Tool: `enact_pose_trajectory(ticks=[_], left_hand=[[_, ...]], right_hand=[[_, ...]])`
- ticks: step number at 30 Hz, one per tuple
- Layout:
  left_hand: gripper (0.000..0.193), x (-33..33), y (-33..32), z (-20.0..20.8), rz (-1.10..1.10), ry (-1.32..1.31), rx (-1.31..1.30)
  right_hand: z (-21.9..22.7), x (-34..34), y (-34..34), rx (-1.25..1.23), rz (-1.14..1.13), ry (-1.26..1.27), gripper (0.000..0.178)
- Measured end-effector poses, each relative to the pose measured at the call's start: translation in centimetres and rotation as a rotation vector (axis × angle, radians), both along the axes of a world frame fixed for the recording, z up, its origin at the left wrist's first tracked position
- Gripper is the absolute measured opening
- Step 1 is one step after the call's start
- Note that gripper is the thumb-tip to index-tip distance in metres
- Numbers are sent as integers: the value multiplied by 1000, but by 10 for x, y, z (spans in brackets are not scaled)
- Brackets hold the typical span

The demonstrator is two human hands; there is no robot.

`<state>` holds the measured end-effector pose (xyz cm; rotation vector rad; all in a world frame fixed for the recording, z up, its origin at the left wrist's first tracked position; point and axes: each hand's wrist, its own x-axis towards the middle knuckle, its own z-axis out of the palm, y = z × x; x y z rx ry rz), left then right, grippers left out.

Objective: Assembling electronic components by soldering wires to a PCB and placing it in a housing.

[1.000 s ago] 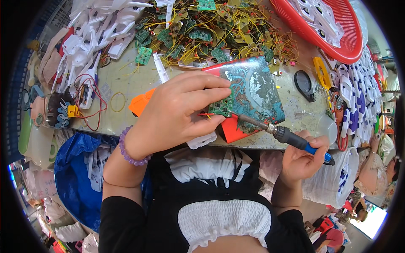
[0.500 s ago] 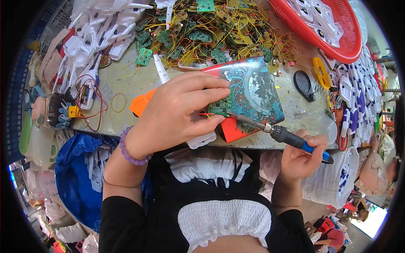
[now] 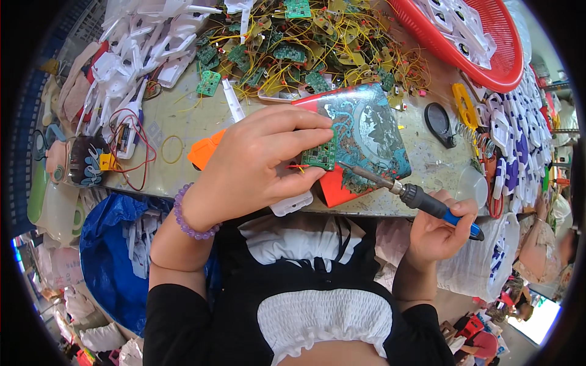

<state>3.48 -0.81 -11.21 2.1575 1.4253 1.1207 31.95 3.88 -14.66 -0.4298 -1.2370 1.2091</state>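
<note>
My left hand pinches a small green circuit board by its edges, above the front of the table. Short red and yellow wires stick out at the board's left side, near my thumb. My right hand grips a soldering iron by its blue and black handle. The iron's tip points left and stands just off the board's lower right corner. Beneath both lies a patterned teal and red book-like cover. A white plastic part shows partly under my left hand.
A heap of circuit boards with yellow wires covers the table's far middle. White plastic parts pile up far left. A red basket stands far right. Near it lie a black ring-shaped holder and a metal coil.
The soldering iron's tip has drawn back a little to the right, off the board's edge. My right hand has shifted slightly; my left hand stays nearly still with the board.
</note>
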Motion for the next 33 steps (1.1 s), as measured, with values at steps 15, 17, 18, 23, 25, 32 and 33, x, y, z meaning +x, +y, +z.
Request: enact_pose_trajectory(ticks=[15, 17, 18, 23, 25, 32, 33], left_hand=[[46, -1, -3, 4, 16, 34, 11], [48, 0, -5, 8, 15, 27, 13], [48, 0, -6, 12, 34, -3, 36], [40, -21, -22, 12, -60, -195, -27], [33, -22, -24, 10, -48, -179, -18], [16, -7, -18, 0, 35, -314, -43], [16, -5, -19, 1, 33, -311, -44]], right_hand=[[-3, 2, 0, -43, -8, -8, 30], [-5, 2, 1, -47, -50, 9, 31], [-4, 2, 1, -60, -58, 21, 31], [-2, 4, 0, -77, -79, 68, 29], [-3, 6, 1, -89, -84, 64, 28], [-3, 6, -2, -139, -88, 109, 28], [-3, 6, -3, -123, -85, 102, 28]])
